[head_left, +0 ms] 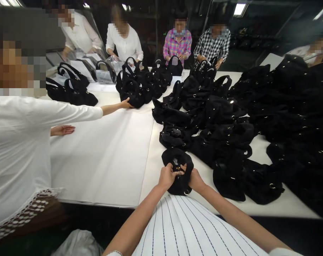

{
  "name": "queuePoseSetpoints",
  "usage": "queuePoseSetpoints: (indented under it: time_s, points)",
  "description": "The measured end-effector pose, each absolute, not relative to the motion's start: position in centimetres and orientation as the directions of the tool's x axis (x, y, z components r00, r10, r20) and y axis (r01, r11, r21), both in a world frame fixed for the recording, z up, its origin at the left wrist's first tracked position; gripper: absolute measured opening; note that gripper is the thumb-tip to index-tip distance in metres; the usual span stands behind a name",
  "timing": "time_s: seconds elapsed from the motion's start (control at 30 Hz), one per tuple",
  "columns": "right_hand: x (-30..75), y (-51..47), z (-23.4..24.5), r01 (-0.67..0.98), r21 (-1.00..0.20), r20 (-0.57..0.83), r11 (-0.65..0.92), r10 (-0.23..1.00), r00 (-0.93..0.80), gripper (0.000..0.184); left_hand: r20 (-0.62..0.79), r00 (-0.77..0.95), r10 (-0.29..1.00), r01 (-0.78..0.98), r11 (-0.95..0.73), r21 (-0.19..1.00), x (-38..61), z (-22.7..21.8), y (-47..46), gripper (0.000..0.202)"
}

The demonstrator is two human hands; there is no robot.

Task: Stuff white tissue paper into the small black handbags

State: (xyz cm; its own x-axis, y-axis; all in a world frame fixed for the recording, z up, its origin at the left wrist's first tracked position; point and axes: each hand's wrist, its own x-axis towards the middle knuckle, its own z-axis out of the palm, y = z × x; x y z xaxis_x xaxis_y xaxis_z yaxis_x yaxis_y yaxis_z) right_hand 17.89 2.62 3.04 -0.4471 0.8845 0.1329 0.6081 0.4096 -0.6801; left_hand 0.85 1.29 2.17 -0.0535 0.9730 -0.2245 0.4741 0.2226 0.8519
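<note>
both hands grip a small black fabric bag (177, 170) between them: left hand (166, 176) closed on its left side, right hand (194, 179) on its right. the bag looks crumpled and matte, with a gold clasp at the middle. it rests at the tabletop (102, 163) near edge. bare white room opens leftward; heaped black bags (230, 121) crowd just beyond and rightward.

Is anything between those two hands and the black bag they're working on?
Nothing visible: the left hand and right hand already grip the bag directly at the table edge.
</note>
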Motion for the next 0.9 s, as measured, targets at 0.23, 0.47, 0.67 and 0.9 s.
queuePoseSetpoints:
  time_s: [0.23,0.47,0.67,0.9]
  points:
    - [18.0,2.5,1.5,0.681,-0.620,0.146,0.389,0.911,-0.387,0.025,-0.186,-0.030,0.982,0.472,0.178,0.864,1.1,2.4,1.5,0.021]
    - [17.9,2.7,1.9,0.651,-0.637,0.132,0.414,0.890,-0.437,0.023,-0.205,-0.022,0.979,0.500,0.188,0.845,1.1,3.3,1.6,0.022]
    - [17.7,3.0,1.6,0.610,-0.680,0.137,0.407,0.888,-0.439,0.025,-0.324,0.053,0.945,0.372,0.282,0.884,1.1,3.7,1.6,0.019]
    - [17.6,3.2,1.8,0.550,-0.744,0.124,0.380,0.887,-0.445,0.021,-0.393,0.067,0.917,0.274,0.362,0.891,0.9,3.6,1.6,0.021]
